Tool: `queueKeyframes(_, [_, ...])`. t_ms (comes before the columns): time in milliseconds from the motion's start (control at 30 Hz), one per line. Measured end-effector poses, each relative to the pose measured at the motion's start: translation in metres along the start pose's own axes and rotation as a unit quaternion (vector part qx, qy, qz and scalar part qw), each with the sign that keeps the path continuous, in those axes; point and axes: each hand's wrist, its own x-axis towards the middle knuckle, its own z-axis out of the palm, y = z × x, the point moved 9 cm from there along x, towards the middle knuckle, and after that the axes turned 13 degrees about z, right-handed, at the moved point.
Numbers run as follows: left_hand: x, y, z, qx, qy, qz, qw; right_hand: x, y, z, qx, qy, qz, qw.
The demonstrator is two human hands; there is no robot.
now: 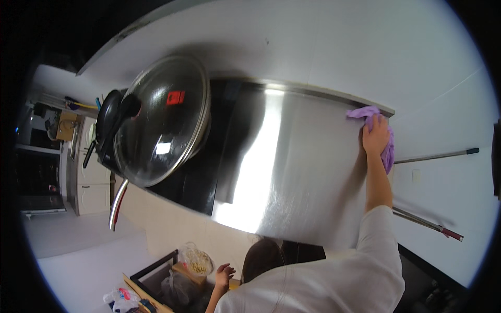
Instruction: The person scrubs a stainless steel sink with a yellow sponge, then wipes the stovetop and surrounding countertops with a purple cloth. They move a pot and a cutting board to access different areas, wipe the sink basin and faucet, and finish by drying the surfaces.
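My right hand point(376, 136) presses a purple cloth point(388, 155) at the far right corner of the stainless steel counter point(308, 156). Part of the cloth spreads out past my fingertips against the raised back edge, and the rest hangs by the counter's right side. My right arm is stretched far forward. My left hand point(224, 275) hangs low near my body, away from the counter, with its fingers loosely bent and apart and nothing seen in it.
A large pan with a glass lid point(162, 125) stands on the black cooktop point(203, 182), its handle point(118, 206) jutting over the front edge. Behind it is a smaller black pan point(108, 116). Poles point(428, 224) lean by the right wall. Bags point(195, 260) lie below left.
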Motion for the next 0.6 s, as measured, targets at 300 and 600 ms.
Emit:
queueKeyframes(300, [-0.002, -0.131, -0.098, -0.031, 0.01, -0.04, 0.999, -0.127, -0.14, -0.039, -0.003, -0.108, -0.034, 0.994])
queueKeyframes(600, [-0.03, -0.146, -0.177, -0.12, 0.108, -0.043, 0.986, -0.397, -0.333, -0.104, 0.162, -0.243, -0.241, 0.926])
